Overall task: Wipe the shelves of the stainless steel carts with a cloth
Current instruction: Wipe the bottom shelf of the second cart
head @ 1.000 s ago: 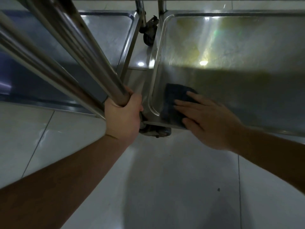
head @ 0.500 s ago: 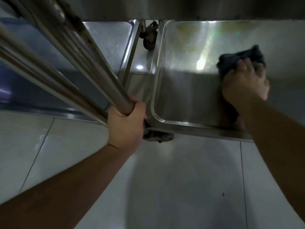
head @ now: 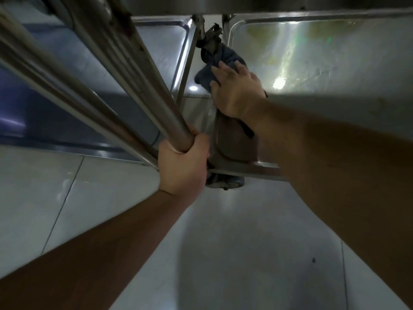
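The cloth (head: 220, 64), dark blue and bunched, lies at the far left corner of the bottom shelf (head: 335, 70) of the right-hand stainless steel cart, up against the raised rim there. Part of the cloth spills over that rim toward the gap between the two carts. The right hand (head: 237, 92) lies on top of it, palm down, fingers extended and spread, pressing the cloth onto the steel; the fingertips reach onto the cloth's upper folds. Whether any finger curls under the fabric cannot be told. The right forearm crosses the near rim of the shelf.

The shelf is a shallow tray with rounded corners. Its far half carries bright reflections and yellowish smears; its near half is in shadow.

The left hand (head: 183, 162) is closed tightly round the lower end of a steel upright tube (head: 143, 90), fingers wrapped about it, just beside the near left corner of the shelf. A second, thinner tube (head: 67, 86) runs parallel to the left.

Below that corner a caster wheel (head: 225, 182) shows. Another caster (head: 210, 41) hangs in the gap at the far side, touching or just behind the cloth.

To the left stands the second cart's bottom shelf (head: 161, 48), also a steel tray. The floor (head: 223, 253) is pale tile with dark joints.
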Motion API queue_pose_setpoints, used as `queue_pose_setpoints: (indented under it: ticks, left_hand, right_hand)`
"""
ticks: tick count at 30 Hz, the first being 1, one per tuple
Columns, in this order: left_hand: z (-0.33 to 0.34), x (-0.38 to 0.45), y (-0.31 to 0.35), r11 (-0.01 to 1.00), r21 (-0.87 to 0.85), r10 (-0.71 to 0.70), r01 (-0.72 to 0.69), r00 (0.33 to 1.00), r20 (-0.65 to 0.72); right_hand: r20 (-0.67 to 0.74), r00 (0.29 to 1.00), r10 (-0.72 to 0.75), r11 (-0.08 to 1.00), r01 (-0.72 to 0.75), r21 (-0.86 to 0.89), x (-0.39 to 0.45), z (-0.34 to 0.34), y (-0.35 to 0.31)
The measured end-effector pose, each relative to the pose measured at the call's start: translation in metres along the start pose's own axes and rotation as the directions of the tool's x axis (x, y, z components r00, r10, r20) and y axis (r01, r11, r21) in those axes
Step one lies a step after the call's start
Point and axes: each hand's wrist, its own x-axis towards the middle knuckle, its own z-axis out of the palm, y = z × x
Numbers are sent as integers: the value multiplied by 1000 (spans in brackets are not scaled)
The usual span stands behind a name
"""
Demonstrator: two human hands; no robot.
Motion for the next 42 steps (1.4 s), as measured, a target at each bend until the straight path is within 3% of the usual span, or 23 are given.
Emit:
queue_pose_setpoints:
  ticks: [2,6,8,12,20,23,30,33,36,37,42]
  left_hand:
    - [-1,0,-1,1000,10,6,-7,1000,17]
    - [-1,1,-3,1000,2,2,-2,1000,10]
    - [-1,2,-3,1000,-1,1,-1,1000,11]
    - [-2,-1,0,999,37,6,-6,1000,-8]
    - [-3,-2,3,984,178,-18,26,999,-46]
    - [-6,-3,5,972,229,-38,49,998,-51]
    - [-8,-10,16,919,310,-238,245,969,-61]
    - [-12,-29,8,828,491,-256,270,962,-97]
    - [1,-70,-6,553,771,-397,316,913,-90]
    - [7,-81,-10,536,777,-431,329,898,-83]
    - [61,-97,0,622,783,-278,-11,932,233]
  right_hand:
    - [-33,993,-113,993,112,-25,-23,5,3]
    - [84,945,-316,948,311,64,-98,14,1]
    - [87,898,-432,902,432,19,-131,16,1]
    - [181,921,-345,937,351,-1,-156,15,6]
    - [149,951,-271,953,286,-96,-193,-6,68]
    - [138,953,-270,952,285,-110,-190,-2,62]
    - [125,924,-361,931,365,-3,-163,17,31]
    - [86,917,-388,920,392,-25,-179,13,55]
    - [118,922,-368,924,377,-65,-196,1,94]
    - [124,925,-359,925,371,-86,-202,-4,109]
    - [113,950,-292,941,307,-143,-242,-35,187]
